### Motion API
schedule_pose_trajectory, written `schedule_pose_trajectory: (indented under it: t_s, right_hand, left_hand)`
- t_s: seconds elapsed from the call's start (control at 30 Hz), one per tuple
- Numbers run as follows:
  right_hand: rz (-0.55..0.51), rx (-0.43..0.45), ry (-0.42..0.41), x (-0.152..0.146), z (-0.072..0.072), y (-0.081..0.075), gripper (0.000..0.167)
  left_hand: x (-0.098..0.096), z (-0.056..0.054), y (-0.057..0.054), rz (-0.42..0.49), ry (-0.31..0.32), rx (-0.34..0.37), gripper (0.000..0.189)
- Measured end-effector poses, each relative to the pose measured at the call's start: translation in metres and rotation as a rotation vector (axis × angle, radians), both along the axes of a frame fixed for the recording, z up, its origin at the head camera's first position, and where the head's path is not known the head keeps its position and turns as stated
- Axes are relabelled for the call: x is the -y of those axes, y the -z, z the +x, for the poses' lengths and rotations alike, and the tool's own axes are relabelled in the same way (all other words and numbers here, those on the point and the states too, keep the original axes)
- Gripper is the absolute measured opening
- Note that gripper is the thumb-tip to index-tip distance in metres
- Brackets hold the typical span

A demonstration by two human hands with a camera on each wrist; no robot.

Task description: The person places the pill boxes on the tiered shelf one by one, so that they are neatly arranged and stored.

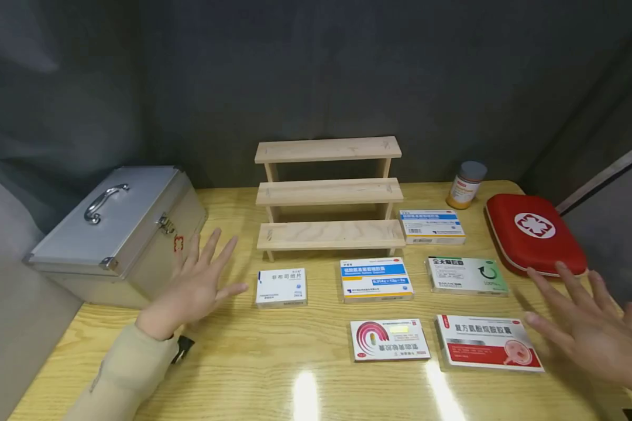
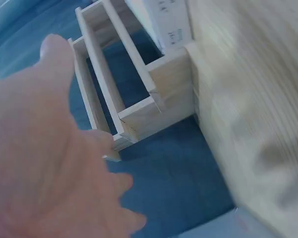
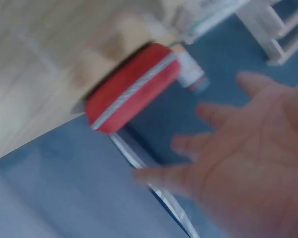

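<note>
- Red-and-white carton, lower right of frame: lay just left of right hand, long axis sideways.
- Left hand, left of centre: hung farther off.
- Both: spread, grasped nothing.

A glossy wood-grain table throws back white streaks of light toward its near edge, beneath smooth, shiny-faced medicine boxes of printed card. By the far edge stands a stepped rack of pale, matt bare wood. At the left edge, a silvery case shows smooth metal under a polished chrome-like handle. Toward the far right corner, a softly sheened red case carries a ribbed grey zip; dull dark cloth hangs beyond.
</note>
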State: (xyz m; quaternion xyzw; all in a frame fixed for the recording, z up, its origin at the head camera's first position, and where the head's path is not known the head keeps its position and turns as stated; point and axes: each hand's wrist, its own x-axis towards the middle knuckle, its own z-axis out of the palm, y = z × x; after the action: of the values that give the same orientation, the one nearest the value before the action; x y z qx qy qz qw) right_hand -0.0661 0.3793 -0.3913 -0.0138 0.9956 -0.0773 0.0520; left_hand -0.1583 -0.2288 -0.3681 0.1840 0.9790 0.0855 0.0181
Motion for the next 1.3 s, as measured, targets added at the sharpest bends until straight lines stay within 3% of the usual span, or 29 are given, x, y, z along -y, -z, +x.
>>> schedule_pose_trajectory:
  t_s: [0.1,0.2,0.33,0.5,0.67,0.8,1.03,1.17,1.3]
  right_hand:
    - [-0.036,0.057,-0.082,0.004,-0.002,-0.006,0.091]
    - [-0.087,0.161,-0.140,0.011,-0.006,-0.010,0.095]
    - [-0.136,0.241,-0.180,0.020,-0.007,-0.007,0.097]
    - [-0.145,0.284,-0.215,0.022,-0.010,0.001,0.096]
    - [-0.147,0.323,-0.192,0.023,-0.013,0.007,0.100]
    - [-0.125,0.320,-0.182,0.022,-0.010,0.009,0.103]
    - [-0.043,0.298,-0.131,0.029,-0.005,0.007,0.103]
    - [0.006,0.167,-0.148,0.034,-0.005,-0.009,0.104]
    - [-0.052,-0.076,-0.242,0.044,-0.021,-0.033,0.100]
  left_hand:
    - [-0.003,-0.015,-0.005,0.226,-0.014,0.069,0.080]
    - [-0.008,-0.035,-0.006,0.468,-0.104,0.161,0.069]
    - [-0.012,-0.065,0.004,0.618,-0.223,0.285,0.064]
    - [-0.021,-0.092,0.024,0.779,-0.281,0.483,0.062]
    - [-0.027,-0.103,0.035,0.808,-0.285,0.551,0.065]
    - [-0.036,-0.108,0.034,0.836,-0.287,0.563,0.064]
    - [-0.041,-0.108,0.033,0.826,-0.280,0.552,0.065]
    - [-0.040,-0.106,0.032,0.832,-0.289,0.551,0.063]
    - [-0.038,-0.105,0.031,0.821,-0.294,0.540,0.060]
